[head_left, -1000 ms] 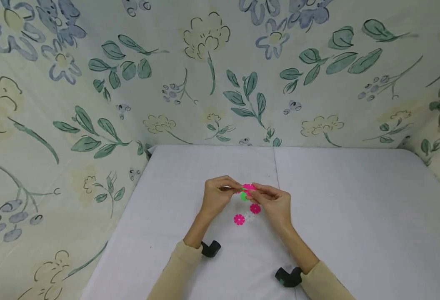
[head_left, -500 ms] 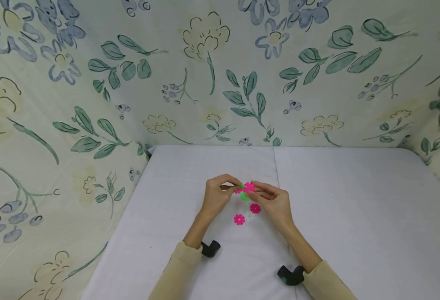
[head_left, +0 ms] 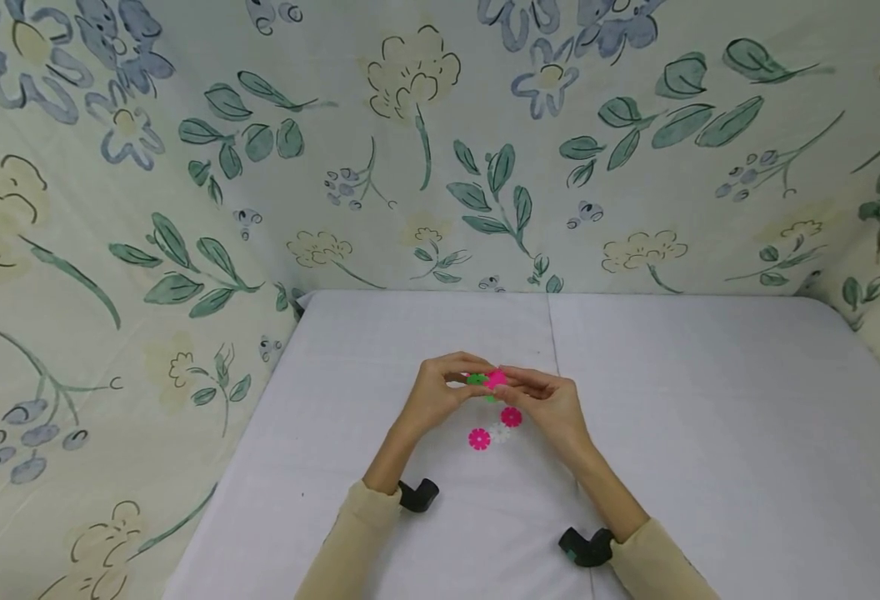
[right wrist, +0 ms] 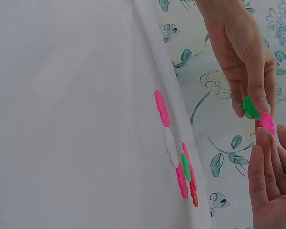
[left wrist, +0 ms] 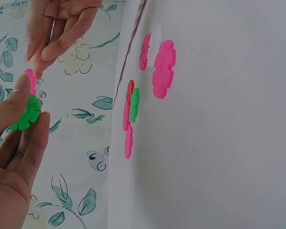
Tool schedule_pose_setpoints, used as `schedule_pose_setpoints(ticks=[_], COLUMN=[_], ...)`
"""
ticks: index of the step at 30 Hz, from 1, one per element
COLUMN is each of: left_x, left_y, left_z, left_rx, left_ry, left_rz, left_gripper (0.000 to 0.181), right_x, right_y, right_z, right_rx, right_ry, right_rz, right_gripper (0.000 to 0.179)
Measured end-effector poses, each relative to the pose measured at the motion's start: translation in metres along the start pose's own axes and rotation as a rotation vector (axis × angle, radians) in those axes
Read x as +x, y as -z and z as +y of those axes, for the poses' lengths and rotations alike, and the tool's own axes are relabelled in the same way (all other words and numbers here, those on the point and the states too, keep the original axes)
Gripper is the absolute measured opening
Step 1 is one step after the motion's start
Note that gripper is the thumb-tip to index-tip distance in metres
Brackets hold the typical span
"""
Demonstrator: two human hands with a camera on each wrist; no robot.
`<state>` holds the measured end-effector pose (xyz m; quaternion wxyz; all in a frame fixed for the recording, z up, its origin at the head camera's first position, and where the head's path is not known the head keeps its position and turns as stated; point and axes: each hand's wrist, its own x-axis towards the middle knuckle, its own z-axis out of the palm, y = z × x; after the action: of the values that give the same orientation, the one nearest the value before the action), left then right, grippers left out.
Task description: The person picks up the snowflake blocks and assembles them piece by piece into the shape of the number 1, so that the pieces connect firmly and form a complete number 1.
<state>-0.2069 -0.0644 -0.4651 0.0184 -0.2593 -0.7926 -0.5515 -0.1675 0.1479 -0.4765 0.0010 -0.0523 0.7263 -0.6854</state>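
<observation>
In the head view, my left hand (head_left: 443, 389) pinches a green flower-shaped disc (head_left: 477, 380) between thumb and fingers, above the white-covered table. A pink flower-shaped disc (head_left: 495, 379) adjoins it; the wrist views show the two meeting at their edges, though the joint is hidden by the thumb. My right hand (head_left: 551, 408) has its fingers extended around the pink disc (right wrist: 267, 123). One right fingertip overlaps its lower edge in the right wrist view, and the thumb stands apart from the fingers. In the left wrist view, the right fingertips lie close to the pink disc (left wrist: 31, 81).
Below the hands on the table (head_left: 710, 433) lie two pink discs (head_left: 511, 417) with a white disc (head_left: 500, 432) between them. The left wrist view shows another green disc (left wrist: 135, 106), a red disc (left wrist: 130, 88) and further pink discs (left wrist: 128, 142). Floral cloth (head_left: 410, 167) hangs behind.
The green disc in my left hand has turned from edge-on to show its face. My left hand has shifted slightly right, toward the right hand. The discs on the table have stayed put.
</observation>
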Motion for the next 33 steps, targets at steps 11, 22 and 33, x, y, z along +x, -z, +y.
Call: schedule_pose_setpoints(ticks=[11,22,33], left_x=[0.001,-0.001,-0.001], left_y=[0.009,0.012,0.009], left_z=[-0.005,-0.008,-0.01], left_rx=[0.022,-0.031,-0.005], left_ry=[0.072,0.076,0.071], left_rz=[0.049,-0.022,-0.075], left_gripper=[0.027,0.023,0.017], right_x=[0.01,0.012,0.012], right_y=[0.027,0.038,0.039], right_z=[0.004,0.02,0.022], right_rx=[-0.118,-0.168,-0.171], right_ry=[-0.146,-0.236,-0.22], right_rz=[-0.069,-0.235,-0.3], right_gripper=[0.045,0.04,0.037])
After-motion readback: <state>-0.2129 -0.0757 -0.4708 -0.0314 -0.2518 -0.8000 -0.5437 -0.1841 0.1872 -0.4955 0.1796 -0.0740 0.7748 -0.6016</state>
